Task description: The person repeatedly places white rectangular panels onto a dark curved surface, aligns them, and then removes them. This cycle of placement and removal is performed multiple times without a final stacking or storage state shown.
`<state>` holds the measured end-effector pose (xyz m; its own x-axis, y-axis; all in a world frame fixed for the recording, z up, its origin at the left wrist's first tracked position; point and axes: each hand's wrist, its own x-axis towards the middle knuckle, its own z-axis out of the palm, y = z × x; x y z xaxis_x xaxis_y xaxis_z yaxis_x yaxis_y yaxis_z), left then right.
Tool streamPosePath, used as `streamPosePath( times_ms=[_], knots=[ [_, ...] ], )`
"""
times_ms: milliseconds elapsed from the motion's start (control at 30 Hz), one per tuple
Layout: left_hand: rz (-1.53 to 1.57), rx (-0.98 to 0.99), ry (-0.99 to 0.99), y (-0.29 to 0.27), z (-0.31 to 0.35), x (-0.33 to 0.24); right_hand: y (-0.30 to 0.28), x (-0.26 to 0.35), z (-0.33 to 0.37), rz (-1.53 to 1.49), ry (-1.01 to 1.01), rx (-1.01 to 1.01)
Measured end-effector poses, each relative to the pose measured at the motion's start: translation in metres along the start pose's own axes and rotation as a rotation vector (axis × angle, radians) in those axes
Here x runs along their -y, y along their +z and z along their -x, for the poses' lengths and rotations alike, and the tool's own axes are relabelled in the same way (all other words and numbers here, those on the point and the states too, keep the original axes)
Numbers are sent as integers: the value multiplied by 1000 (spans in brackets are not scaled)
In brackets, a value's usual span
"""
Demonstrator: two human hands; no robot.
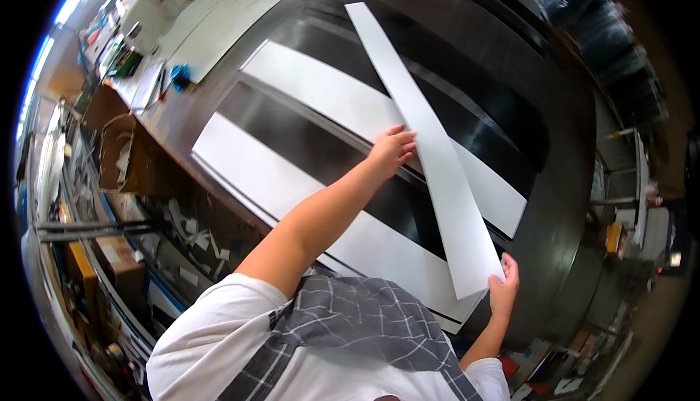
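A long white strip (426, 149) slants across the far board (321, 84), its lower end reaching past that board toward the person. The right hand (504, 284), short of the far board, grips the strip's corner; the left hand (394, 147), over the far board, meets its long edge with half-curled fingers, its grip unclear. The strip looks light, smooth and flexible, apt to crease, best held at both ends.
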<state>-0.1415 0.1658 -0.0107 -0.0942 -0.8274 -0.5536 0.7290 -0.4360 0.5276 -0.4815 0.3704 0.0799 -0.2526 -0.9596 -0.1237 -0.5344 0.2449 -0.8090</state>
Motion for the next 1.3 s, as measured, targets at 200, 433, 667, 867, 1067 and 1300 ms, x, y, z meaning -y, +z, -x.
streamPosePath(
  times_ms=[200, 433, 667, 867, 1067, 1300],
  knots=[
    [96, 214, 2, -8, 25, -11, -60, -92, -20, 278, 131, 211],
    [-224, -131, 54, -6, 32, -1, -99, -113, -45, 265, 304, 255],
    [-210, -24, -376, -22, 103, 63, -114, 43, -18, 114, 233, 395],
    [286, 435, -493, -7, 85, 69, -147, 88, 6, -175, 111, 441],
    [252, 194, -213, 7, 36, 18, -162, 8, -23, 309, 350, 513],
    [306, 82, -173, 23, 31, 33, -157, 20, -22, 278, 299, 433]
  ],
)
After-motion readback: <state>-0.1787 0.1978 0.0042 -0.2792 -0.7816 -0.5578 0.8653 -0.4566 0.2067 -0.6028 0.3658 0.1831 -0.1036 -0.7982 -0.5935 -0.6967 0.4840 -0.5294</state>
